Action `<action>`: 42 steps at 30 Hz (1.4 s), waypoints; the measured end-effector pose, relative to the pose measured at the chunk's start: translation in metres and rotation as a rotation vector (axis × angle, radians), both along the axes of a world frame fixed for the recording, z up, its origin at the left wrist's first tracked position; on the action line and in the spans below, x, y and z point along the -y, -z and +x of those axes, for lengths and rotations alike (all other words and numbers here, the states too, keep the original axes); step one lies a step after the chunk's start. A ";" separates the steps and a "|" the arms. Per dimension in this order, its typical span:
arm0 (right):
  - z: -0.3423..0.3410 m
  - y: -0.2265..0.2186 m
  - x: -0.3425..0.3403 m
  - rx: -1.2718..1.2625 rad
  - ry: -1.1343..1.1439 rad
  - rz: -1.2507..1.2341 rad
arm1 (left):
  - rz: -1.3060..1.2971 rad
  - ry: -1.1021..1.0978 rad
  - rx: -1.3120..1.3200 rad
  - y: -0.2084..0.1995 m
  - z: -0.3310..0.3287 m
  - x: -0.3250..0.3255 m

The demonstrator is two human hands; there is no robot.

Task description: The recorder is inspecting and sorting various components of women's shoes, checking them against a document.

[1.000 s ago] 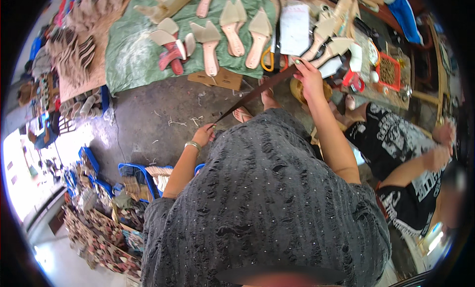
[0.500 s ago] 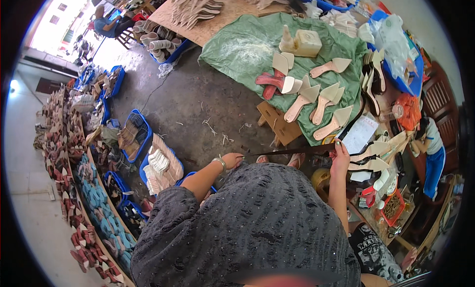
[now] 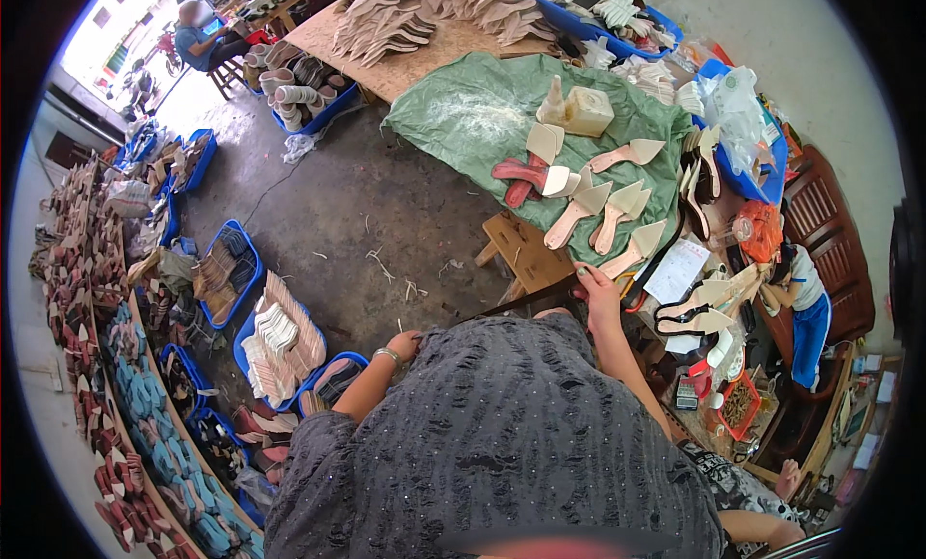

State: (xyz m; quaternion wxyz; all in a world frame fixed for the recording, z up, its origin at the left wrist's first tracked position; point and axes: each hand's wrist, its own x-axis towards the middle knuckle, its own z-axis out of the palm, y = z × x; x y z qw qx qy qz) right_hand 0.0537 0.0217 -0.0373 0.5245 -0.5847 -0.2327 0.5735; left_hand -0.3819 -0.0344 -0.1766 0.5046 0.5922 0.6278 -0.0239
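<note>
A dark, narrow strip (image 3: 529,299) stretches across in front of my body. My right hand (image 3: 598,294) pinches its right end between thumb and fingers, beside the green cloth's near edge. At the lower left, my left hand (image 3: 403,347), with a bangle at the wrist, is closed at the strip's other end, which is partly hidden by my shirt. Just beyond my right hand lie pinkish shoe insoles (image 3: 577,215) with cream pointed toes, on a green cloth (image 3: 453,139). A red pair of insole pieces (image 3: 521,173) lies crossed among them.
A wooden stool (image 3: 526,255) stands under the table's edge. On the right are a paper sheet (image 3: 678,272), dark-edged insoles (image 3: 704,321) and a red basket (image 3: 739,405). Blue bins (image 3: 253,270) of shoe parts line the left. One person sits far left; another bends at the right.
Both hands have moved left and my left hand has lowered, with the strip still between them. The view has shifted, so the table's things appear farther left.
</note>
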 end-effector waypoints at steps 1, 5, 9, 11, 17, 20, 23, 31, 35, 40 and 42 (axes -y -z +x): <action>-0.003 0.000 0.001 0.005 -0.029 0.009 | -0.023 -0.004 -0.034 0.002 -0.003 0.004; -0.019 -0.008 0.001 0.026 -0.102 0.015 | -0.020 -0.014 -0.131 0.014 -0.020 0.015; -0.024 -0.015 0.007 0.067 -0.131 0.029 | -0.006 0.021 -0.161 0.026 -0.023 0.021; -0.025 -0.022 0.009 0.067 -0.137 0.029 | 0.048 -0.033 -0.218 0.036 -0.023 0.026; -0.026 -0.022 0.012 0.133 -0.140 0.052 | 0.148 -0.094 -0.409 -0.007 0.018 -0.010; -0.035 -0.026 0.011 0.183 -0.257 0.062 | 0.187 -0.201 0.037 -0.015 0.043 -0.044; -0.043 -0.038 0.007 0.477 -0.432 0.308 | 0.159 -0.223 0.365 -0.083 0.104 -0.079; -0.060 -0.070 0.011 0.479 -0.467 0.366 | -0.051 0.212 0.847 -0.202 0.196 -0.092; -0.058 -0.073 0.008 0.688 -0.346 0.520 | -0.003 0.226 0.631 -0.194 0.206 -0.094; -0.050 -0.066 0.009 0.711 -0.312 0.651 | 0.000 0.126 0.713 -0.190 0.203 -0.087; -0.048 -0.062 0.012 0.708 -0.252 0.586 | -0.095 0.125 0.662 -0.194 0.207 -0.085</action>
